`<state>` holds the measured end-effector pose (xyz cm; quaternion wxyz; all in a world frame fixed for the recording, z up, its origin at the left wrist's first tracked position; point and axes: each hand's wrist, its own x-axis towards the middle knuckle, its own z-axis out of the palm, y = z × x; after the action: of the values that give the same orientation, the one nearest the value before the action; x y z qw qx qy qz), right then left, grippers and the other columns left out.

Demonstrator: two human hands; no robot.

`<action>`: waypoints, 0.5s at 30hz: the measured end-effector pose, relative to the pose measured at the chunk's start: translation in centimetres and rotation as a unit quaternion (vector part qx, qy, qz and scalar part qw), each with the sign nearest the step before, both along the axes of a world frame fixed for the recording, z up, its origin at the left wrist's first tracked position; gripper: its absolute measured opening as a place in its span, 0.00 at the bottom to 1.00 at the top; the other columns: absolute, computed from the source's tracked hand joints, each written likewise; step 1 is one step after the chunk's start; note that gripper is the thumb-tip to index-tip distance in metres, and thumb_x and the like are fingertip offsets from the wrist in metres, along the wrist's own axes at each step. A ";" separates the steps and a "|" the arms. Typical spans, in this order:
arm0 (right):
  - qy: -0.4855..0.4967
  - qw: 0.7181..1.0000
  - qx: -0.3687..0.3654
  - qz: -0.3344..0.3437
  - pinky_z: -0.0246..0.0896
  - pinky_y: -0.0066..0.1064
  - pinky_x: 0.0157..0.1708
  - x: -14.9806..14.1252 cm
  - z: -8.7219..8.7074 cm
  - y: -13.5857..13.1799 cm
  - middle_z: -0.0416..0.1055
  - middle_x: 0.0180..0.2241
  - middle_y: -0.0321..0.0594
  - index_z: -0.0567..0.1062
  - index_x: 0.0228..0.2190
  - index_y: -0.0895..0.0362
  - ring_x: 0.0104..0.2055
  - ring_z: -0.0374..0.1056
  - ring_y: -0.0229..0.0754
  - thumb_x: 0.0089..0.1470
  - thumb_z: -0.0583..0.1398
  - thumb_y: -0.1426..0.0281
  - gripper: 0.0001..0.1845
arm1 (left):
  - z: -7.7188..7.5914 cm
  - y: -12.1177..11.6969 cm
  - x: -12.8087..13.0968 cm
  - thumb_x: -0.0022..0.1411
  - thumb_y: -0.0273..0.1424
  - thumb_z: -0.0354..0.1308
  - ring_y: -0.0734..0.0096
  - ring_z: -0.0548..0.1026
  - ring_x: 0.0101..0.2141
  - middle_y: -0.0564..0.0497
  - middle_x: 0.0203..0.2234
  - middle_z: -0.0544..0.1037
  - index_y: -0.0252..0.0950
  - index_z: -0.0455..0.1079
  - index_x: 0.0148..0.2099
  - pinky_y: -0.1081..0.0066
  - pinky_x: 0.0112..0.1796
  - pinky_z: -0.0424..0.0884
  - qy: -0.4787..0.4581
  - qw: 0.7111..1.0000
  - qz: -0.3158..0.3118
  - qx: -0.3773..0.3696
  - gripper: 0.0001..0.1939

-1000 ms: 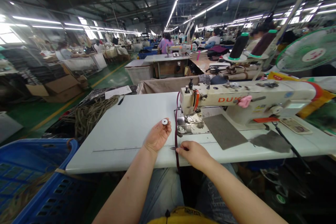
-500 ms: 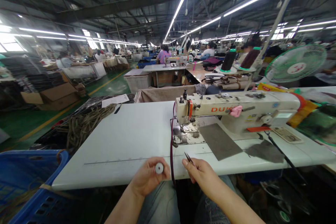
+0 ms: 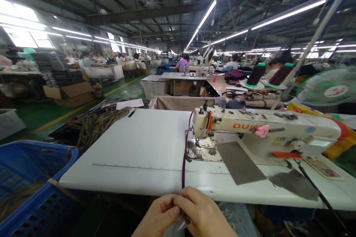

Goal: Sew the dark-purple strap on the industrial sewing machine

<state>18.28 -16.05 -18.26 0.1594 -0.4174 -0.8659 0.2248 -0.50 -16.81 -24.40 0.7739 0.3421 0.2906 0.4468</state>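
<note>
My left hand and my right hand meet at the table's front edge, fingers closed and touching. A small pointed metal tool, snips or tweezers, shows as a blurred silvery part beneath my right fingers. My left thumb and finger are pinched together; what they hold is hidden behind the right hand. A narrow maroon strip hangs from beside the sewing machine across the white tabletop down to my hands. Whether my fingers grip the strip, I cannot tell.
A grey fabric piece and a darker scrap lie right of the needle area. At left stand a blue basket and a heap of drab cords. Thread cones and a green fan are behind.
My hands, apart before, have come together at the table edge. The grey disc with a centre hole in my left hand is now out of sight. The view has turned slightly left.
</note>
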 end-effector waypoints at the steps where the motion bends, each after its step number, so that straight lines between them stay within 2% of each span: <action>1: -0.006 1.000 0.007 -0.002 0.69 0.31 0.52 0.1 -0.2 0.1 0.76 0.50 0.42 0.79 0.55 0.50 0.50 0.74 0.46 0.47 0.57 0.86 0.37 | -0.2 0.0 0.1 0.59 0.46 0.78 0.58 0.79 0.39 0.39 0.38 0.83 0.31 0.85 0.45 0.63 0.44 0.71 -0.006 1.000 0.001 -0.002 0.23; 4: -0.005 1.000 0.002 -0.010 0.69 0.31 0.50 0.6 -0.3 0.2 0.76 0.49 0.43 0.79 0.55 0.52 0.49 0.74 0.46 0.46 0.56 0.88 0.38 | -0.9 0.0 0.6 0.61 0.48 0.76 0.56 0.80 0.42 0.37 0.41 0.84 0.31 0.85 0.48 0.61 0.48 0.73 -0.019 1.000 0.010 -0.018 0.25; 9: 0.011 0.999 -0.015 -0.031 0.69 0.30 0.49 1.2 -0.4 0.1 0.74 0.48 0.43 0.79 0.52 0.53 0.48 0.73 0.45 0.47 0.56 0.87 0.33 | -1.7 0.0 1.3 0.57 0.49 0.78 0.52 0.81 0.45 0.36 0.43 0.84 0.33 0.86 0.45 0.59 0.50 0.75 -0.023 0.997 0.034 -0.061 0.25; 12: 0.020 0.999 -0.014 -0.039 0.69 0.29 0.47 1.1 -1.2 0.3 0.73 0.47 0.43 0.79 0.51 0.52 0.47 0.73 0.45 0.48 0.57 0.86 0.32 | -1.6 0.3 1.0 0.60 0.52 0.75 0.55 0.80 0.41 0.38 0.40 0.84 0.33 0.85 0.45 0.60 0.48 0.74 -0.006 0.999 0.032 -0.028 0.26; 15: 0.029 0.999 -0.012 -0.036 0.69 0.28 0.46 0.9 -2.0 0.7 0.72 0.47 0.42 0.78 0.51 0.51 0.46 0.73 0.45 0.49 0.59 0.84 0.29 | -0.8 0.8 0.4 0.63 0.54 0.73 0.60 0.77 0.38 0.42 0.36 0.81 0.33 0.85 0.44 0.62 0.47 0.71 0.039 0.999 -0.006 0.033 0.26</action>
<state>19.20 -15.32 -20.23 0.1873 -0.4432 -0.8427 0.2416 -0.07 -16.02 -25.20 0.7530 0.3864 0.3032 0.4378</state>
